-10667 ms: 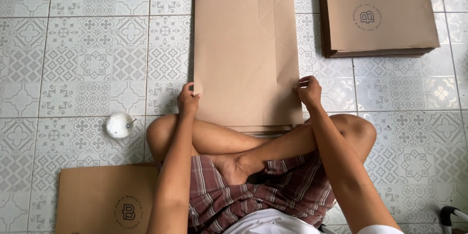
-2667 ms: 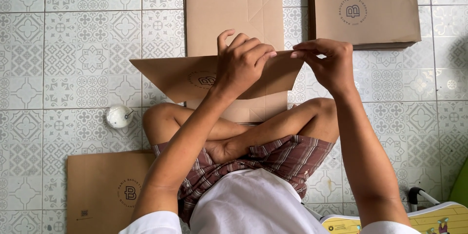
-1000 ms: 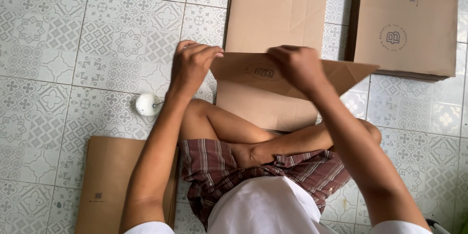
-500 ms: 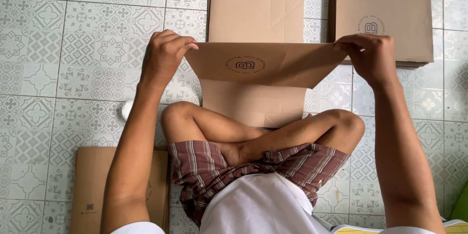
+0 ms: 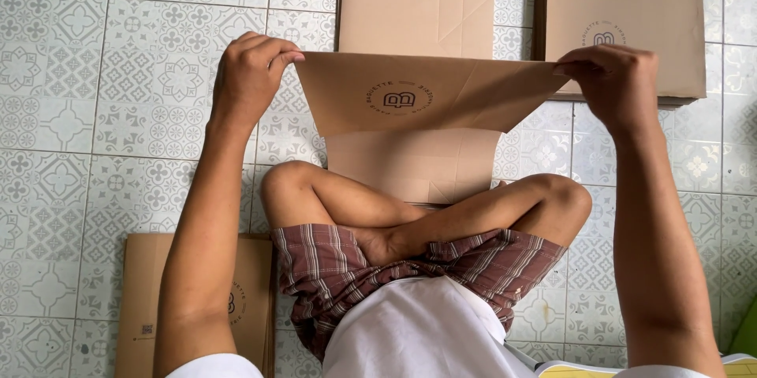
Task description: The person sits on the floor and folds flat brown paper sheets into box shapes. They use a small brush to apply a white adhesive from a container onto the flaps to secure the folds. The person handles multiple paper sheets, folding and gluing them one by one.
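Above tiled floor, hands stretching creased kraft-paper bag

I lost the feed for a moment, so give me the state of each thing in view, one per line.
Brown paper bag: lifted off the floor, stretched flat between both hands.
Left hand: pinching the bag's left corner.
Right hand: pinching its right corner.
Flat paper sheets: lying on the tiled floor.
Stack of bags: flat, at right.
Bags at left knee: flat.
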